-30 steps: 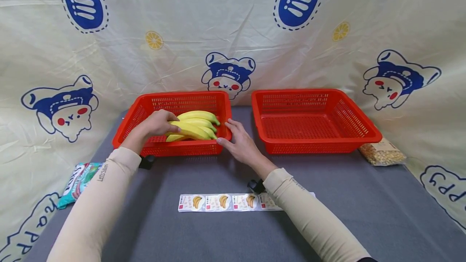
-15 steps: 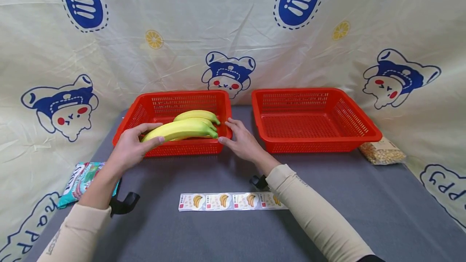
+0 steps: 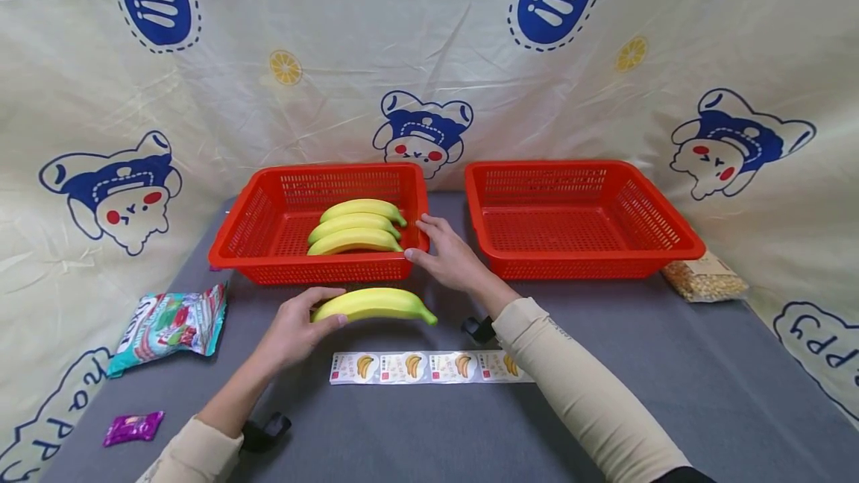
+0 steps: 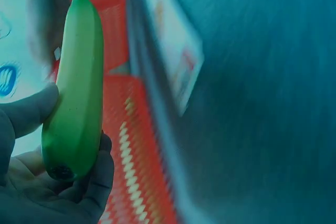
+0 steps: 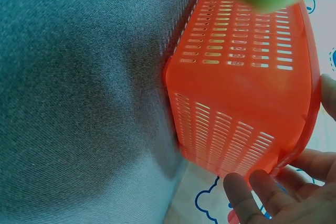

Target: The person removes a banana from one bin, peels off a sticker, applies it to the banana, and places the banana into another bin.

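My left hand (image 3: 295, 328) holds a yellow banana (image 3: 376, 305) by one end, in front of the left red basket (image 3: 329, 274). The left wrist view shows the thumb (image 4: 32, 109) on one side of that banana and the fingers round its dark-tipped end, its green stem pointing away. Inside the left basket, 3 bananas (image 3: 356, 241) lie side by side, stems to the right. At this basket's right front corner, my right hand (image 3: 452, 259) grips the rim, thumb at the front and fingers along the right side.
A second red basket (image 3: 584, 267) stands to the right, a bag of yellow kernels (image 3: 705, 279) beside it. A strip of banana labels (image 3: 429, 368) lies in front. On the left are a teal snack bag (image 3: 171, 326) and a small purple packet (image 3: 133, 428).
My left hand has lifted one banana out of the left basket and brought it toward me over the front rim. My right hand has stayed at the basket corner.
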Motion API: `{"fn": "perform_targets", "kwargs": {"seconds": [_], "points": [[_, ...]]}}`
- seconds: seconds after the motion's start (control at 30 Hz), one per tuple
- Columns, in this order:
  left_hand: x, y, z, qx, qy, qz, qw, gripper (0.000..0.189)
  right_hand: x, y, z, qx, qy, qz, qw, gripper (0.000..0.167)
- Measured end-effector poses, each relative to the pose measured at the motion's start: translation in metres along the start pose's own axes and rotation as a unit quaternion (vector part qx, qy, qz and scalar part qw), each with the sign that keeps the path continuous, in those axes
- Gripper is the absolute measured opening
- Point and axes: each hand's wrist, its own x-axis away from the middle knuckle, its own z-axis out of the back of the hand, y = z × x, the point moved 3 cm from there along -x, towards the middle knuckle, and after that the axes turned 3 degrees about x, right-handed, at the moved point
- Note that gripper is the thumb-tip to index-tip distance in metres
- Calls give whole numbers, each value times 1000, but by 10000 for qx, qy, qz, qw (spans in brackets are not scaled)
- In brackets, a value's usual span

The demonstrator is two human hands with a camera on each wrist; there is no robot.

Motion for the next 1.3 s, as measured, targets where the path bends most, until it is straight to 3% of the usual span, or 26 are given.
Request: {"fn": "perform_targets", "kwargs": {"seconds": [0.17, 0.33, 0.7, 1.07, 1.3], "points": [[-13, -2, -31, -25, -140, 161, 9998, 39, 0, 0, 1, 13, 9, 49, 10000, 71], [-25, 3, -53, 43, -281, 300, 9991, 38, -1, 0, 0, 10, 21, 78, 10000, 71], [-46, 19, -89, -29, -681, 79, 9976, 38, 2, 3, -1, 80, 57, 239, 9997, 69], [-52, 25, -99, -209, -717, -187, 9970, 39, 2, 1, 0, 3, 105, 232, 9997, 68], [-47, 34, -92, -333, -302, -496, 9978, 49, 4, 0, 2, 109, -1, 79, 9999, 72]]}}
